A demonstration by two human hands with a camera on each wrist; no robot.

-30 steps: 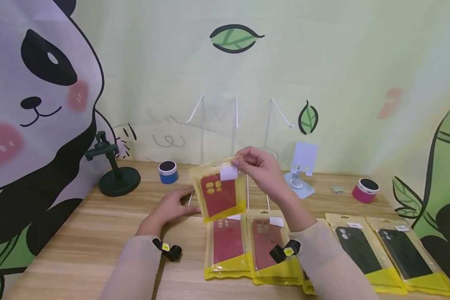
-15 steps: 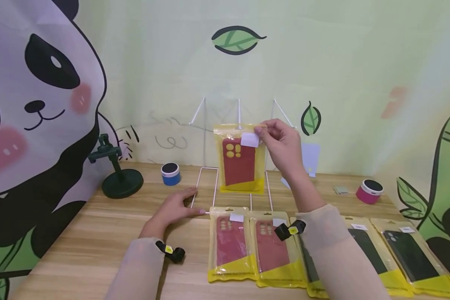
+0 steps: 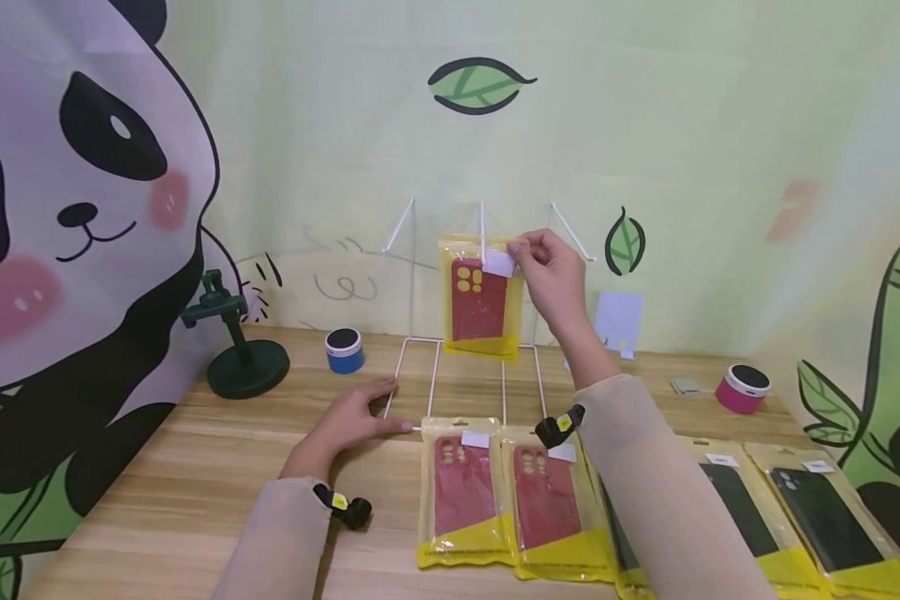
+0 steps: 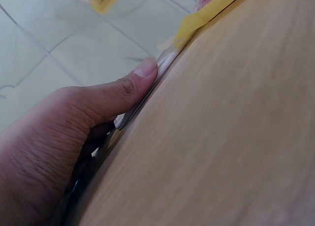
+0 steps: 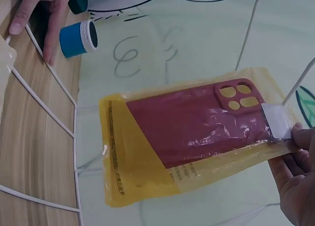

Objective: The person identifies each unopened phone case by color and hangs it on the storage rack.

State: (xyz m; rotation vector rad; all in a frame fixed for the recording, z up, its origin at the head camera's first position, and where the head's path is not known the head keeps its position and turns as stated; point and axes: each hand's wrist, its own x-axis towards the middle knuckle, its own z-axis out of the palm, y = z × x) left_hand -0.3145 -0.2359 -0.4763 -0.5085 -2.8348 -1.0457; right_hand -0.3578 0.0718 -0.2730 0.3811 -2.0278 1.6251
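Observation:
My right hand (image 3: 551, 271) pinches the top right corner of a clear-and-yellow bag holding a red phone case (image 5: 197, 122). The bag hangs upright at the middle hook (image 3: 482, 229) of a white wire rack (image 3: 412, 283). In the head view the hook's front end shows before the bag's top; I cannot tell whether it passes through the hanging hole. My left hand (image 3: 352, 414) rests at the rack base's front left corner, thumb on the front rail and fingers against the side rail. Two bagged red cases (image 3: 465, 492) lie in front of the rack.
Bagged dark cases (image 3: 825, 517) lie at the right, partly behind my right sleeve. A dark green stand (image 3: 243, 367) and blue round speaker (image 3: 344, 350) stand left; a pale phone stand (image 3: 618, 321) and pink speaker (image 3: 742, 388) stand right. A printed curtain forms the backdrop.
My right hand has lifted the bagged red case up and back from above the front bags to the middle hook. The left hand has stayed at the rack's corner.

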